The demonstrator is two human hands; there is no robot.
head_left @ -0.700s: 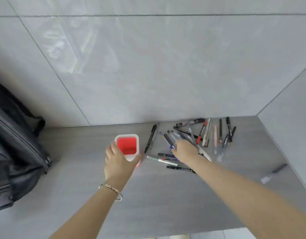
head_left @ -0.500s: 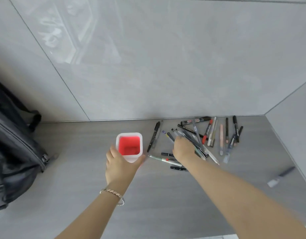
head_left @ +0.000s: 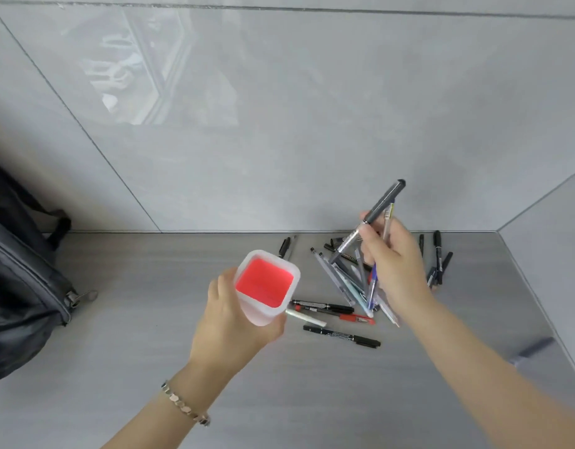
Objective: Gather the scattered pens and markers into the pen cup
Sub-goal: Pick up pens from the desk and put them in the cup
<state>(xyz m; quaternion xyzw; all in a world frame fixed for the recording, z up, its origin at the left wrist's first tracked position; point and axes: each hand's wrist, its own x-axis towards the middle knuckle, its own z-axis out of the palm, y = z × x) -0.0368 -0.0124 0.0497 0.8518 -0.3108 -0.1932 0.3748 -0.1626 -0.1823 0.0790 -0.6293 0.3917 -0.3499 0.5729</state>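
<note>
The grey counter (head_left: 312, 400) ends at a tiled back wall (head_left: 312, 124) at 12 o'clock and a side wall (head_left: 555, 254) at 3 o'clock, the two meeting in a corner at about 2 o'clock. A dark backpack (head_left: 23, 286) stands at 9 o'clock. The near half of the counter, from 5 to 7 o'clock, lies bare and open.

The left hand (head_left: 234, 322) is wrapped around the pen cup (head_left: 266, 286), a translucent white square cup with a red inside, held tilted so that its mouth faces up and toward the viewer. Nothing shows inside it.

The right hand (head_left: 396, 267) is closed on a bundle of pens (head_left: 360, 280), at 2 o'clock from the cup and lifted clear of the counter. The bundle's long axes fan out: a grey-capped marker (head_left: 381, 204) points up toward 1 o'clock, while the lower ends splay toward 7 and 5 o'clock.

Loose pens lie just right of the cup, running roughly from 9 to 3 o'clock: a black marker (head_left: 322, 305), a red pen (head_left: 341, 315), a white pen (head_left: 304, 317) touching the cup's base, and another black marker (head_left: 341, 336). More black pens (head_left: 438, 254) lie near the side wall, pointing toward 12 o'clock. One grey marker (head_left: 535, 348) lies well apart at 4 o'clock.
</note>
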